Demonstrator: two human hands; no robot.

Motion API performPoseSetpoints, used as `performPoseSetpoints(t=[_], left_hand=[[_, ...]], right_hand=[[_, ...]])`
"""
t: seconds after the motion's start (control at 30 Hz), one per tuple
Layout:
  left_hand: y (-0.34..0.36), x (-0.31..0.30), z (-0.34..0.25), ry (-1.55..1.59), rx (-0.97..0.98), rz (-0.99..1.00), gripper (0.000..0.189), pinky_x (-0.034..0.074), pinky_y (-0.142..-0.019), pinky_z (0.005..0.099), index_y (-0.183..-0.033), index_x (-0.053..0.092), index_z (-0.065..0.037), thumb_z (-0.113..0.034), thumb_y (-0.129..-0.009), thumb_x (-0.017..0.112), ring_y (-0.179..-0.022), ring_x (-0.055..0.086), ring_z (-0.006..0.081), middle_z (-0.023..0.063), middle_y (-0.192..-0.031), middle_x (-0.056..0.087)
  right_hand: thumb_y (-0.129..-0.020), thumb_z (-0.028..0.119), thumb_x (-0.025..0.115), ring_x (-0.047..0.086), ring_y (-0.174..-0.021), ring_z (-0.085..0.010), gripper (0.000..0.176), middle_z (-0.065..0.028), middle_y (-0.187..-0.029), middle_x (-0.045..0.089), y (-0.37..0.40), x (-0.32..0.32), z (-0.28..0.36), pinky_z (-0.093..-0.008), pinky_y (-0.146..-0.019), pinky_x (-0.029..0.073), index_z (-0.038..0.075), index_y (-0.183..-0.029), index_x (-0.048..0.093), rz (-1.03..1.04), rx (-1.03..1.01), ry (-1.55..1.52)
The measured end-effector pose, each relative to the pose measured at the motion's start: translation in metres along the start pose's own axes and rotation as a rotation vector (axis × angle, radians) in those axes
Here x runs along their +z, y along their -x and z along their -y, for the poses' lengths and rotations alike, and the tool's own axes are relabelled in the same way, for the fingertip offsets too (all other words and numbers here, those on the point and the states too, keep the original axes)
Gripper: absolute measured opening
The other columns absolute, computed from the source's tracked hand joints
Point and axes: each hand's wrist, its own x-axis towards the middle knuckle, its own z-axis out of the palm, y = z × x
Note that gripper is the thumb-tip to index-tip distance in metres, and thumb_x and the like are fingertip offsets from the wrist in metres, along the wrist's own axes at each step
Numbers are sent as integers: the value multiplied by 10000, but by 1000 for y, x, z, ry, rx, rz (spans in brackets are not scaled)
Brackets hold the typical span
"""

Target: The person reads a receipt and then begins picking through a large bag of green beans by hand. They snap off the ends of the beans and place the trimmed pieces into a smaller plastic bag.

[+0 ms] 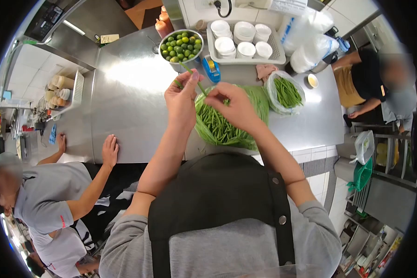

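Observation:
My left hand (182, 99) is raised over the steel counter, its fingers pinched on a long green bean (202, 88). Another bit of green pokes out at the left of those fingers. At the bean's lower end, my right hand (231, 105) is closed, thumb and finger on it. Below both hands lies an open green plastic bag (260, 103) holding a heap of short green bean pieces (220, 124). Right of it, a clear plastic bag (270, 95) contains long whole green beans (287, 92).
Behind my hands stand a metal bowl (161, 52) of green citrus fruits, a blue tape dispenser (211, 70) and a white crate (279, 56) of stacked white tubs. A co-worker's hand (110, 150) rests on the counter at left. Another person (363, 78) stands at right.

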Motion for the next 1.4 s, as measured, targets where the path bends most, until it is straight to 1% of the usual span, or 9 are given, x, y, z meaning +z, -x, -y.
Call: performPoseSetpoints(t=[0.13,0.27,0.37,0.5,0.6,0.73,0.83,1.0,1.4], left_hand=[[-1,-9,1,105,-55,-106,124,300,-511,183,-971,642,-47,-84,-895,734,-553,382,8,87,-929,699],[-10,-42,1,135,-133,-76,164,364,-589,208,-1047,610,-48,-81,-916,704,-631,439,36,45,-917,649],[-5,-51,-1,110,-206,-50,187,396,-645,240,-1130,585,-24,-100,-965,629,-711,491,74,32,-895,602],[3,-76,15,156,-342,99,251,430,-708,278,-1222,545,16,-126,-1016,514,-800,538,112,40,-915,582],[12,-75,29,215,-411,114,246,462,-751,280,-1214,533,27,-115,-1023,473,-823,548,135,69,-918,581],[27,-58,31,118,-482,135,228,472,-716,266,-1192,541,26,-56,-988,477,-784,531,142,113,-975,609],[25,-58,28,36,-517,243,228,436,-652,237,-1160,564,26,3,-935,534,-717,498,100,121,-1018,631],[25,-59,32,-202,-473,219,258,352,-565,216,-1130,593,3,14,-880,657,-627,455,46,44,-897,643],[30,-49,22,-518,-297,243,228,414,-591,208,-1022,696,-31,-165,-855,777,-692,547,43,-15,-844,669]], right_hand=[[-895,-16,651,597,-800,-138,35,-56,-851,647,-12,0,0,-282,-762,476,-7,-929,645,-249,-372,-97],[-897,2,661,604,-798,-64,40,-14,-893,691,-15,-27,11,-235,-766,500,17,-920,690,-517,-246,-518],[-886,3,656,608,-787,-59,61,-29,-875,697,-8,-42,-11,-227,-749,495,13,-898,715,-180,81,-131],[-849,118,700,671,-868,-259,120,-134,-923,691,11,-14,-93,-378,-808,532,4,-863,734,354,257,406],[-811,131,720,620,-980,-338,115,-168,-970,628,17,21,-119,-436,-866,512,20,-840,727,213,84,498],[-752,110,742,593,-1022,-322,89,-179,-1009,582,13,52,-112,-423,-867,502,47,-796,698,128,162,695],[-786,137,740,603,-984,-332,135,-169,-963,595,2,34,-111,-433,-839,506,21,-836,691,244,229,476],[-837,25,699,599,-702,-83,97,-37,-801,664,-4,-13,-96,-253,-628,481,0,-908,637,218,344,-367],[-922,98,674,579,-756,-73,169,-7,-843,648,3,8,-51,-229,-670,468,3,-1062,672,37,187,-247]])
